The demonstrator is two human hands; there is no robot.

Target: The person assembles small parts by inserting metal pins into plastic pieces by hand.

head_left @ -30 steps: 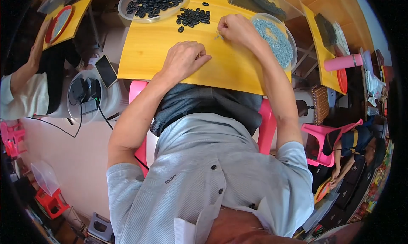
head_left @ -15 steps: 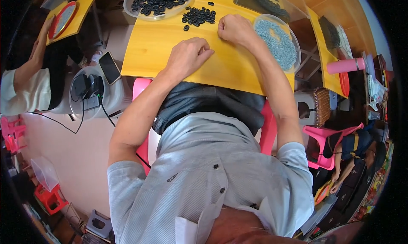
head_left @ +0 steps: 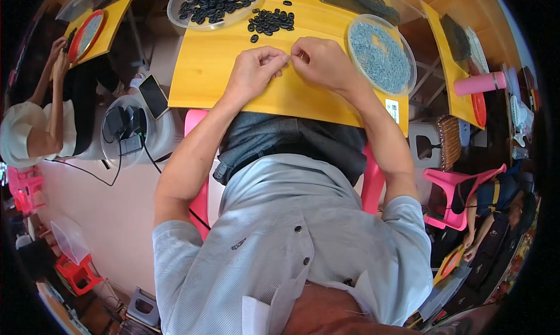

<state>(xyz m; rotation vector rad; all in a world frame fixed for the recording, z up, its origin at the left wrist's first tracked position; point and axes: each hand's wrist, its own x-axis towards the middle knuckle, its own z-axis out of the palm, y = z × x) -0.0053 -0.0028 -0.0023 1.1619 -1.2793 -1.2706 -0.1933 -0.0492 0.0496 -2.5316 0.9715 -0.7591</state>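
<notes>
Facing each other over the yellow table, left hand and right hand nearly touching at the fingertips, forearms angled inward from the near side; left thumb and index look pinched together, right fingers curled, tips partly hidden; can't tell what, if anything, is clamped; loose black pieces just beyond, blue-grey pieces in a clear tray at right; bowl far left and box far right cut off, box contents blurred.
</notes>
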